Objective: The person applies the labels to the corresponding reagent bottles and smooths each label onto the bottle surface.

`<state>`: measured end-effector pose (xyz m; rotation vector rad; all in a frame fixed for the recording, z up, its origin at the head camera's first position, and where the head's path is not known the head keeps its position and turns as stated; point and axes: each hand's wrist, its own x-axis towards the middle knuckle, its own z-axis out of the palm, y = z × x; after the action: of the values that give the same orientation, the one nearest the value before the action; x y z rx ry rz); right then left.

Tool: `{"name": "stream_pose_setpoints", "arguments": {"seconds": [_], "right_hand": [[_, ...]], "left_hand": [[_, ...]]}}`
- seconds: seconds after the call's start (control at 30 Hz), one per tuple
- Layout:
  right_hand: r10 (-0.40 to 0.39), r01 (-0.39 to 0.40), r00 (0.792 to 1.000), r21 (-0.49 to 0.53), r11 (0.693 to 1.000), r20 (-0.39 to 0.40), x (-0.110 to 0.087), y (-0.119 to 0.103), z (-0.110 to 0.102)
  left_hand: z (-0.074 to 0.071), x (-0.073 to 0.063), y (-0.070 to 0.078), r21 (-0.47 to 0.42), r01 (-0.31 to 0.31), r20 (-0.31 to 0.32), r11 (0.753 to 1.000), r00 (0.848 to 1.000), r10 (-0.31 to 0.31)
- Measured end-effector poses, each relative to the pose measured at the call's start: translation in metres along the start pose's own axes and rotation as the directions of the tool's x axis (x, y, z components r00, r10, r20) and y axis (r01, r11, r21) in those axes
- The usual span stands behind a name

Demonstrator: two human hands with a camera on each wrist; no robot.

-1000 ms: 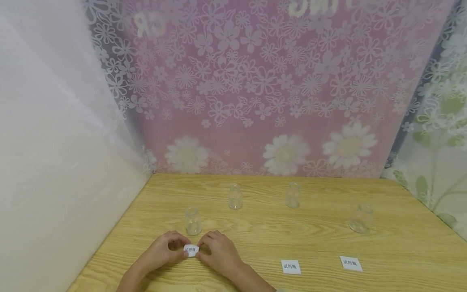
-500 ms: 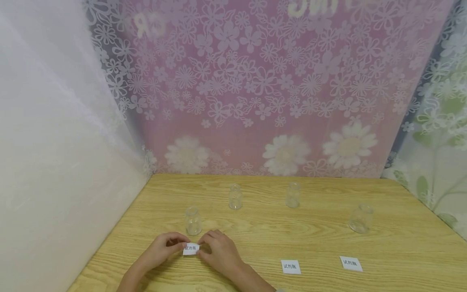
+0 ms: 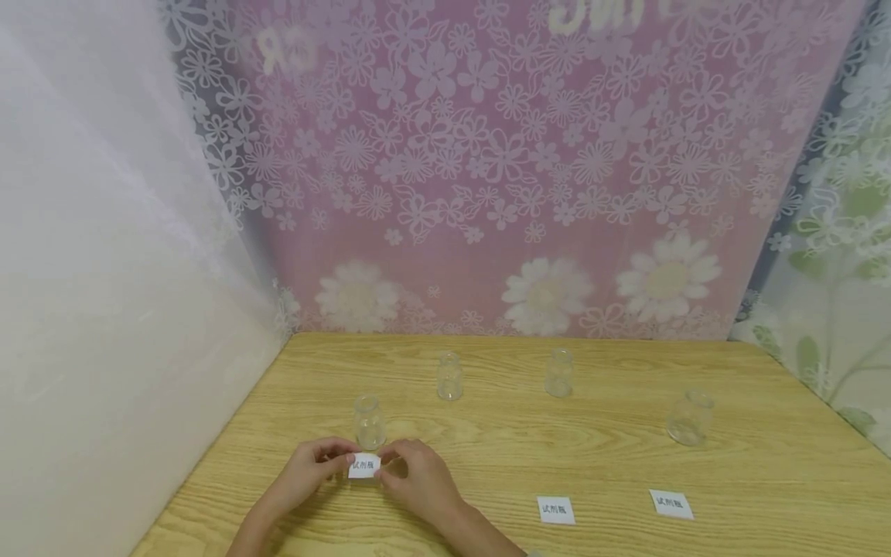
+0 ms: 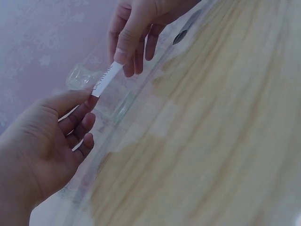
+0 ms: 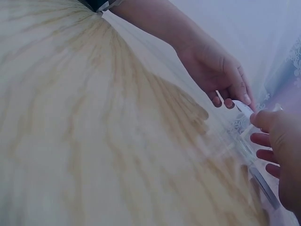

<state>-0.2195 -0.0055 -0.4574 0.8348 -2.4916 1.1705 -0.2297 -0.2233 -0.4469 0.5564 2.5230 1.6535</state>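
Observation:
A small white paper label (image 3: 364, 466) with dark printed characters is held between both hands, upright above the table. My left hand (image 3: 306, 473) pinches its left edge between thumb and index finger. The right hand (image 3: 421, 481) pinches its right edge in the same way. In the left wrist view the label (image 4: 107, 79) looks narrow and slightly bent. Just behind it stands a clear glass bottle (image 3: 369, 422), its base partly hidden by label and fingers. Whether the label touches the bottle I cannot tell.
Two more clear bottles, one left (image 3: 449, 377) and one right (image 3: 559, 374), stand farther back; another bottle (image 3: 690, 418) is at the right. Two white labels, one nearer (image 3: 556, 510) and one farther right (image 3: 671, 504), lie on the wooden table (image 3: 487, 441). Flowered curtains (image 3: 480, 170) enclose the table.
Over the last second the label has been raised and moved a little toward the bottle behind it. Its curved face is flatter now. The left thumb has shifted to the label's upper left edge.

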Motion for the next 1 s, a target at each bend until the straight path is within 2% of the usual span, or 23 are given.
{"name": "stream_pose_setpoints", "arguments": {"seconds": [0.1, 0.27, 0.37, 0.53, 0.73, 1.0], "right_hand": [[0.082, -0.081, 0.997, 0.173, 0.981, 0.003, 0.002, -0.002, -0.001], [0.193, -0.176, 0.981, 0.391, 0.903, -0.003, 0.005, -0.004, -0.001], [0.24, -0.216, 0.971, 0.432, 0.876, -0.001, 0.006, -0.007, -0.002], [0.262, -0.234, 0.965, 0.463, 0.855, 0.005, 0.006, -0.017, -0.009], [0.276, -0.232, 0.961, 0.477, 0.848, -0.022, 0.007, -0.011, -0.005], [0.276, -0.21, 0.959, 0.492, 0.845, -0.065, 0.008, -0.003, 0.0]], "left_hand": [[0.001, 0.0, 0.002, -0.003, 0.026, -0.025, 1.0, 0.999, -0.026], [0.002, 0.001, 0.004, -0.003, 0.038, -0.059, 0.999, 0.998, -0.038], [0.003, 0.001, 0.006, -0.02, 0.021, -0.068, 1.0, 0.997, -0.022], [0.004, 0.0, 0.006, -0.042, -0.003, -0.077, 0.999, 0.997, 0.0], [0.005, 0.001, 0.007, -0.058, -0.016, -0.072, 0.998, 0.997, 0.011], [0.005, 0.001, 0.009, -0.1, -0.004, -0.075, 0.995, 0.997, -0.004]]}}
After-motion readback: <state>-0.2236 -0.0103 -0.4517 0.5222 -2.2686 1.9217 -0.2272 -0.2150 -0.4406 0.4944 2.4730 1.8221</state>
